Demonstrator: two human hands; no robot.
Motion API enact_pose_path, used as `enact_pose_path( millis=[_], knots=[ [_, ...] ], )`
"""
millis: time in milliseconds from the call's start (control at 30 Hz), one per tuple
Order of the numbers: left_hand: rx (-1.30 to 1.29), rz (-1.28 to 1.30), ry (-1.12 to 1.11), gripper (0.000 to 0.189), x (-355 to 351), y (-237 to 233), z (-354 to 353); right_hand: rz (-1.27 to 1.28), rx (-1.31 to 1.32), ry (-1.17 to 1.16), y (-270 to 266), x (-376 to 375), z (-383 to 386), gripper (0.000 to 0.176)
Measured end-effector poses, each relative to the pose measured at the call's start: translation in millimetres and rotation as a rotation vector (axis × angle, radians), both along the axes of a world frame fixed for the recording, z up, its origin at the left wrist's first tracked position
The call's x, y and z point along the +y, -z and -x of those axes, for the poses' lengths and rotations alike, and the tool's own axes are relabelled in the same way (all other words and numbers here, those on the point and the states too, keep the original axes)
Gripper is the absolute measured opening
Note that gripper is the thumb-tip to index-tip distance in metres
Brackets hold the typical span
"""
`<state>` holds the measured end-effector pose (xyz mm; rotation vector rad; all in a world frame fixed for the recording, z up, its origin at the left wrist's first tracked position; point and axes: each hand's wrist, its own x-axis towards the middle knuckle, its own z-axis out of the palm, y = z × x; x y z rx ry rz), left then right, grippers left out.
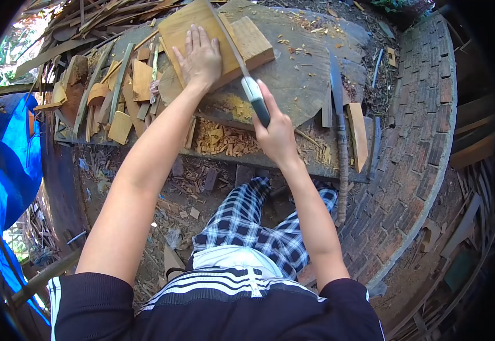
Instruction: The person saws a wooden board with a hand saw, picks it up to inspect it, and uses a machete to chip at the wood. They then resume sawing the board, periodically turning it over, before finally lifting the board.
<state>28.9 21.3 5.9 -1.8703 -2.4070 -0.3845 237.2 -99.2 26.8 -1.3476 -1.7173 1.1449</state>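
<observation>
My left hand (199,61) lies flat with fingers spread on a thick wooden board (175,27), pressing against its upper face. My right hand (277,135) is wrapped around the grey and dark green handle of a handsaw (254,94). The saw's long narrow blade runs up and away along the board's right side, overlapping that edge in this view. Just right of the blade sits a lighter wooden block (252,38). Under all of these is a worn wooden work surface (293,96) scattered with chips.
A long-handled blade (340,131) lies at the work surface's right side, beside a wood offcut (359,136). Several scraps (121,126) crowd the left. Wood chips (225,139) are heaped at the near edge. A curved low brick wall (412,165) stands right; a blue tarp (9,170) hangs left.
</observation>
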Motion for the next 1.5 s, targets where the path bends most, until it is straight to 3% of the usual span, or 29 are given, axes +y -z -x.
enact_pose_path(
  millis=[100,133,200,267,333,433,533,633,700,767,833,933,1033,1100,1167,1233,1300,1333,1433,1500],
  knots=[
    [0.021,-0.017,0.017,0.061,-1,0,2,0.109,0.001,-0.037,-16,-3,-9,0.071],
    [0.022,-0.020,0.025,0.061,1,0,2,0.082,0.088,0.008,-18,-24,-14,0.072],
    [0.011,-0.036,0.018,0.061,1,4,3,-0.077,0.023,0.000,-1,-82,-46,0.076],
    [0.018,-0.035,0.014,0.061,1,3,2,-0.006,0.040,-0.003,-7,-102,-58,0.078],
    [0.017,-0.032,0.025,0.061,-2,5,0,0.000,0.026,-0.008,-15,-85,-51,0.076],
    [0.032,-0.040,0.022,0.061,1,3,1,0.001,0.037,-0.003,1,0,1,0.071],
    [-0.009,-0.015,0.015,0.061,-4,5,0,0.013,0.071,0.025,4,16,14,0.070],
    [0.018,-0.019,-0.005,0.061,2,-1,1,0.134,0.120,0.040,-19,-36,-7,0.071],
    [-0.007,-0.030,-0.001,0.061,-1,3,-1,-0.039,0.091,0.024,6,-93,-39,0.071],
    [0.006,-0.020,-0.014,0.061,-2,1,-2,0.011,0.073,0.013,2,-116,-54,0.072],
    [0.015,-0.012,-0.007,0.061,-2,1,-4,-0.079,0.034,-0.007,0,-78,-42,0.073],
    [0.024,-0.010,-0.009,0.061,-2,-1,-2,0.063,0.070,0.010,-3,13,13,0.067],
    [0.000,0.014,-0.025,0.061,-11,2,-4,0.157,0.071,-0.019,-14,3,1,0.066],
    [0.007,0.000,-0.016,0.061,-1,-2,-4,-0.106,0.124,0.037,-4,-53,-20,0.069],
    [0.005,-0.012,0.027,0.060,3,-5,-3,-0.011,0.041,-0.020,3,-104,-52,0.075],
    [0.012,0.008,0.101,0.060,-9,0,-5,0.252,0.083,-0.032,-17,-98,-49,0.075],
    [0.014,0.006,-0.028,0.060,-3,-2,-7,-0.106,0.064,0.007,1,-68,-31,0.073],
    [0.016,0.007,-0.036,0.060,-4,-2,-6,-0.144,0.060,0.015,-1,-41,-17,0.071],
    [0.039,0.023,-0.020,0.060,-3,-3,-6,0.106,0.124,0.044,-6,19,20,0.068],
    [0.011,-0.014,-0.022,0.060,-4,-2,-5,-0.002,0.113,0.039,-5,9,14,0.068]
  ],
)
